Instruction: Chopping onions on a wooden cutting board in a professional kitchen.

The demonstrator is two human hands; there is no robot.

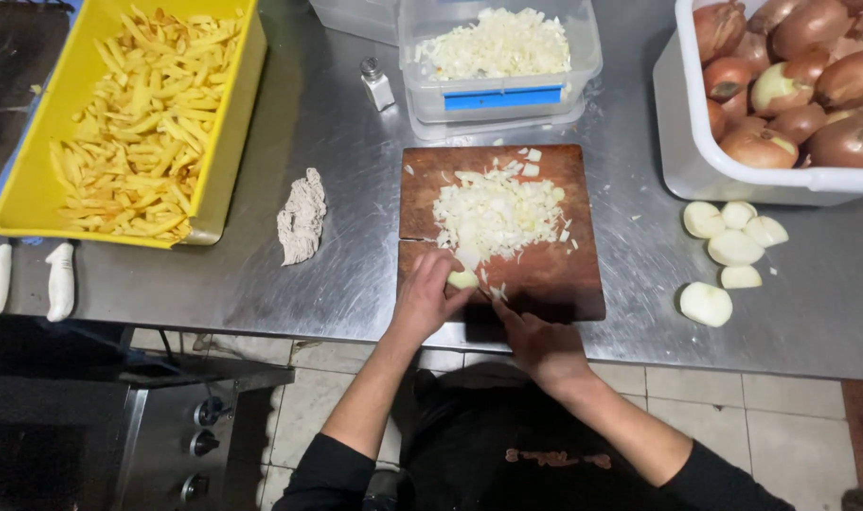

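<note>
My left hand (424, 299) is shut on a small piece of peeled onion (463, 279) at the front of a brown wooden cutting board (550, 274). A heap of chopped onion (493, 213) covers the middle of the board. My right hand (543, 346) rests at the board's front edge, fingers pointing toward the onion piece. I cannot make out whether it holds anything. Both forearms wear dark sleeves pushed up.
On the steel table (355, 265): a yellow tub of raw potato sticks (225, 161) at left, a grey rag (302, 216), a small shaker (376, 83), a clear box of chopped onion (498, 43), a white tub of unpeeled onions (734, 170), and peeled onion halves (734, 248). Two white handles (60, 280) lie at far left.
</note>
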